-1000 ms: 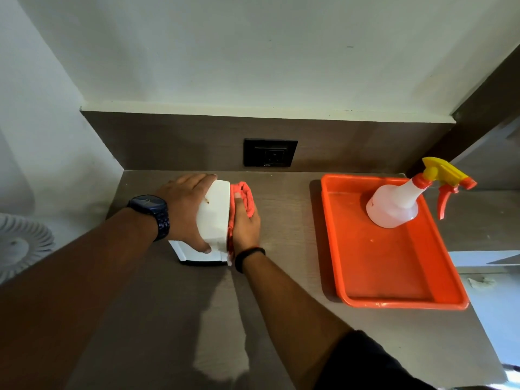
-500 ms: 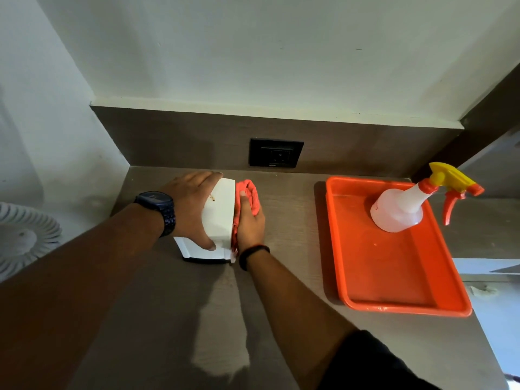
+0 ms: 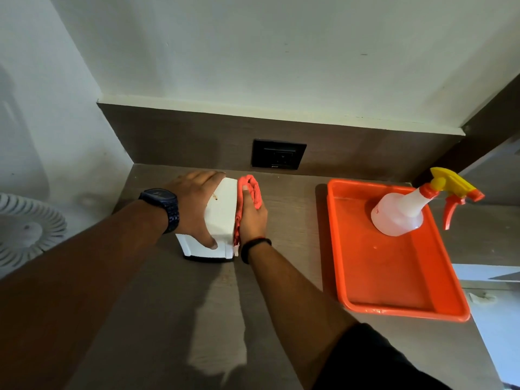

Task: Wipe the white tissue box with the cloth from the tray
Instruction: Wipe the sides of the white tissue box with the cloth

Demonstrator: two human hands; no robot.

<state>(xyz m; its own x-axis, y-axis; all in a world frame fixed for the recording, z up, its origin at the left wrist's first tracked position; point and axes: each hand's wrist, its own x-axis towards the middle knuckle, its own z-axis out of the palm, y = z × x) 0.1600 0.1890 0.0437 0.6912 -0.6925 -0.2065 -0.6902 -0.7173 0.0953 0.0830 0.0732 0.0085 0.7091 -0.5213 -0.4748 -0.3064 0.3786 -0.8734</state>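
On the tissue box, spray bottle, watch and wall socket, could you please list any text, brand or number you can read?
No text can be read in this view.
White tissue box: no print, only a small brownish spot.
Spray bottle: a small red mark, too small to read.
Watch: face dark and blurred.
Wall socket: a tiny pale mark, illegible.

Left of box (image 3: 221, 220): wall (image 3: 56, 122) near.
Behind: backsplash (image 3: 183, 142) close.
Right: bare counter (image 3: 292, 220) strip, then tray (image 3: 394, 308) with bottle (image 3: 399, 212).
Front: open counter.
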